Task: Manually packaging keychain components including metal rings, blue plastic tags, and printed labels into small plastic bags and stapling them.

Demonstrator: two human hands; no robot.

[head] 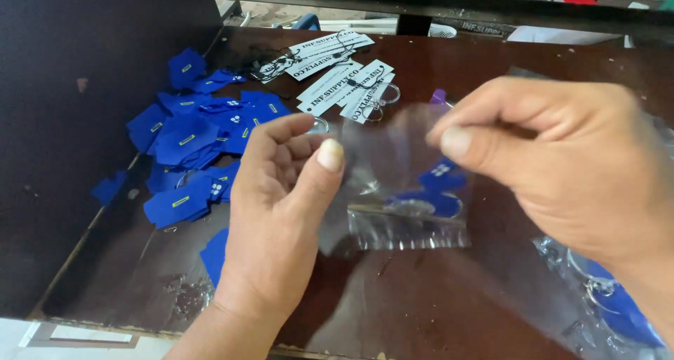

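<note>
Both hands hold a small clear bag [393, 191] above the dark brown worktop [435, 297]. The left hand [281, 205] pinches the bag's left edge between thumb and forefinger, its grip clenched on the plastic, the other fingers curled in behind. The right hand [562, 163] pinches the bag's upper right edge the same way, thumb pad forward, grip likewise closed on the film. Inside the bag sits a blue tag [435, 188], low in the pouch near its sealed strip, with a metal ring showing faintly beside it. To the left on the worktop lies a loose heap of blue tags [196, 135], some with small yellow marks. Behind the bag, near the far edge, white cards [337, 72] with dark print are fanned out, strings attached. At the lower right, more clear bags [611, 304] holding blue pieces lie under the right wrist.
</note>
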